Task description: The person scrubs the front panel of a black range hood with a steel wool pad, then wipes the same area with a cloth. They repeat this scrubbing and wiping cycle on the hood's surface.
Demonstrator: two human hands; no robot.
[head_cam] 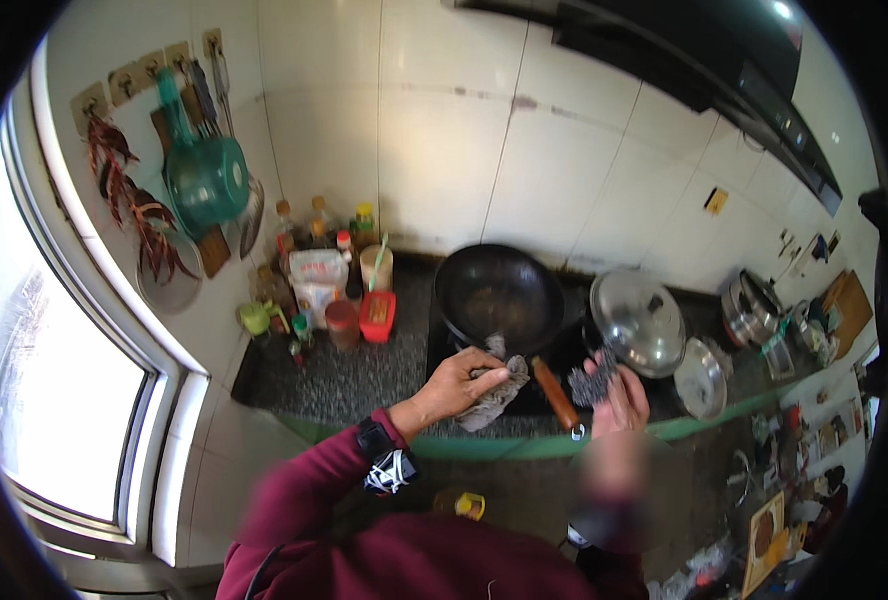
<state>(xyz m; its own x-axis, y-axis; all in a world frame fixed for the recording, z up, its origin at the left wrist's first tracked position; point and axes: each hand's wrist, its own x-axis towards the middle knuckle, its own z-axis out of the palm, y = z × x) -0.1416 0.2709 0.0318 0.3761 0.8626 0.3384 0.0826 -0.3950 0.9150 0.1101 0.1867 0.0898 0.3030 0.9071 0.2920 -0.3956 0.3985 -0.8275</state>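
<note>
In my left hand (463, 384) is a crumpled grey cloth (493, 401), pinched between thumb and fingers at the near side of the stove. My right hand (622, 401) grips a dark grey scrubbing pad (595, 381), palm partly turned up. Between the two hands the wooden handle (555, 391) of the wok points toward me. The black wok (499, 296) sits on the stove just beyond my left hand, and its inner bottom shows brownish marks. Beyond my right hand stands a pan covered by a domed metal lid (637, 319).
Seasoning bottles, bags and jars crowd the counter's left, with a red container (377, 316) nearest the wok. A metal basin (700, 379) and a steel pot (749, 306) stand to the right. Utensils and a green ladle (205, 176) hang at left. A range hood (684, 60) overhangs the stove.
</note>
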